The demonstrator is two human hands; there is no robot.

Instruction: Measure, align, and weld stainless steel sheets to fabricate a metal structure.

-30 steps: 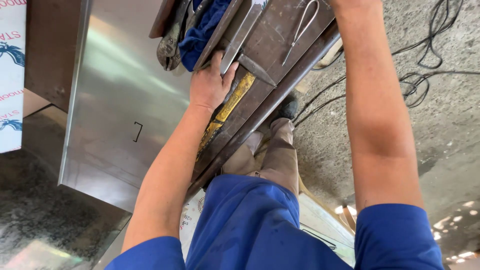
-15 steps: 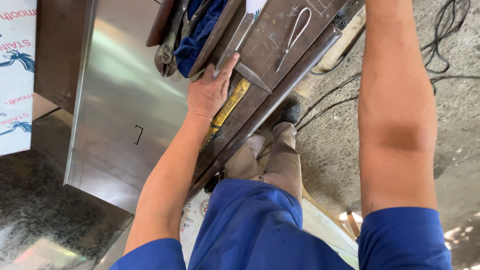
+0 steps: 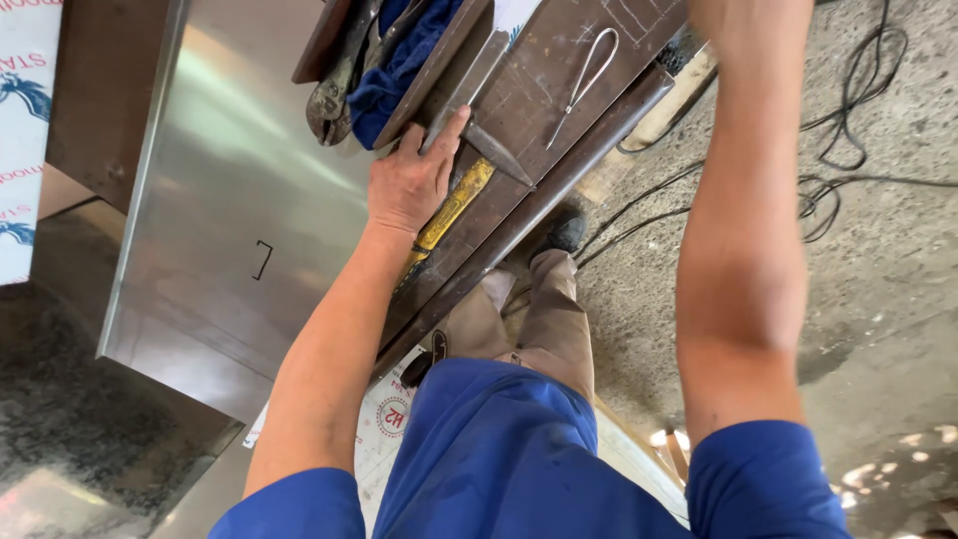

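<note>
My left hand lies flat on a brown steel bench, fingers apart. Its index finger touches a flat grey metal strip that ends beside a pointed steel piece. A yellow tool lies partly under the palm. A bent wire loop rests further along the bench. My right forearm reaches up past the top edge, so the right hand is hidden. I wear blue clothing.
A shiny steel sheet with a small black bracket mark lies left of the bench. A blue cloth and rusty pliers sit in a tray. Black cables trail over the concrete floor. My shoe stands below the bench.
My left index finger has stretched out onto the grey strip. The view has shifted slightly, and my right arm sits further right in it.
</note>
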